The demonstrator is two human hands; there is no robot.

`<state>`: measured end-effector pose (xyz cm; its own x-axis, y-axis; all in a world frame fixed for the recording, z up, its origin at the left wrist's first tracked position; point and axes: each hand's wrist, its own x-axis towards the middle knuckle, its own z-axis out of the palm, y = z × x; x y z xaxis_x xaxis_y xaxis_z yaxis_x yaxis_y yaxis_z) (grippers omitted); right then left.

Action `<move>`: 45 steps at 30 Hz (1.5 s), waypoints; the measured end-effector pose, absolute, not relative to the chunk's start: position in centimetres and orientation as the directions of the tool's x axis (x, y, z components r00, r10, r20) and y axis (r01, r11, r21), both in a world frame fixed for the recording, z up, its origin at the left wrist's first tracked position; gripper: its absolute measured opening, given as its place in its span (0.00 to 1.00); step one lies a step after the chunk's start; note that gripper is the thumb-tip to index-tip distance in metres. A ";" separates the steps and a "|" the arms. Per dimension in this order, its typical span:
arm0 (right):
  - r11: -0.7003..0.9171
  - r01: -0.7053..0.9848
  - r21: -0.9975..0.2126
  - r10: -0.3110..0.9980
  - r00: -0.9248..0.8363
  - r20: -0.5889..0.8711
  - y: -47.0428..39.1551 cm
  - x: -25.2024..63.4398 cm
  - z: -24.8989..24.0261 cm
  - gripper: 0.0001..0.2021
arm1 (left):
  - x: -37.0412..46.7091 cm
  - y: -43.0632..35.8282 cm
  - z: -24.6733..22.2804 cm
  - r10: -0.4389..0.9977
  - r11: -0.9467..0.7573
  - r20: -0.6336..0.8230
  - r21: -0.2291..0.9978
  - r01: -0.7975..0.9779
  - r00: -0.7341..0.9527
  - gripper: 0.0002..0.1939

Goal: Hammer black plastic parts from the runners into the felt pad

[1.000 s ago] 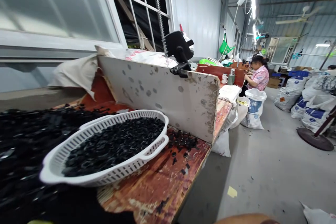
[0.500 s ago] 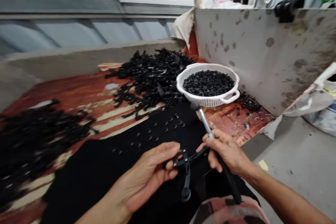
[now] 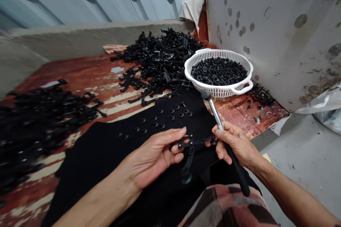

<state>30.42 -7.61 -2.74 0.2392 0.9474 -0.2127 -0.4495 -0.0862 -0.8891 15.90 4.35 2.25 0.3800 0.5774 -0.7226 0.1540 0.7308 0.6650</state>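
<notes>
My left hand (image 3: 162,152) pinches one end of a black jointed plastic part (image 3: 190,149) between thumb and fingers. An arm with a round end hangs down from this part. My right hand (image 3: 231,142) is wrapped round a small hammer (image 3: 217,113) with a black handle and silver shaft, its dark round head pointing up and away. Fingers of the right hand also touch the far end of the jointed part. Several small round black caps (image 3: 154,124) lie scattered on the black cloth (image 3: 101,156) beyond my hands.
A white plastic basket (image 3: 249,78) full of small black pieces stands at the back right. Beside it rises a heap of black jointed parts (image 3: 165,60). Another dark heap (image 3: 39,120) lies at the left. A stained grey panel (image 3: 279,35) borders the right side.
The view has tilted down and become sharper, so everything sits higher in the frame. Both hands keep hold of the jointed part and hammer, in nearly the same pose.
</notes>
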 end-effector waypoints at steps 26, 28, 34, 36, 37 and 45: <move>-0.076 -0.150 -0.986 0.899 0.418 -0.133 -9.8 26.6 -3.0 0.16 | 14.1 2.0 0.9 0.661 0.644 -0.473 0.756 -0.116 0.582 0.09; -0.079 -0.119 -0.990 0.909 0.399 -0.121 -9.9 26.3 -3.2 0.14 | 13.6 1.7 0.8 0.652 0.624 -0.471 0.779 -0.067 0.594 0.11; -0.149 -0.111 -0.983 0.927 0.330 -0.178 -9.9 25.7 -3.4 0.17 | 11.0 2.0 1.3 0.601 0.553 -0.506 0.822 0.137 0.619 0.17; -0.179 -0.116 -0.977 0.925 0.320 -0.207 -9.8 25.6 -3.3 0.20 | 10.1 3.1 1.5 0.643 0.526 -0.498 0.839 0.136 0.582 0.17; -0.188 -0.125 -0.974 0.925 0.310 -0.218 -9.8 25.6 -3.2 0.20 | 9.7 3.8 1.6 0.673 0.515 -0.493 0.847 0.129 0.552 0.16; -0.183 -0.209 -0.961 0.923 0.301 -0.241 -9.8 26.2 -4.3 0.18 | 9.5 7.7 1.3 0.731 0.481 -0.468 0.869 0.111 0.496 0.15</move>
<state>26.25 -9.78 -4.27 0.3008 0.9228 -0.2409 -0.2085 -0.1828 -0.9608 9.49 7.71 1.33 0.4958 0.7314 -0.4683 0.1113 0.4813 0.8695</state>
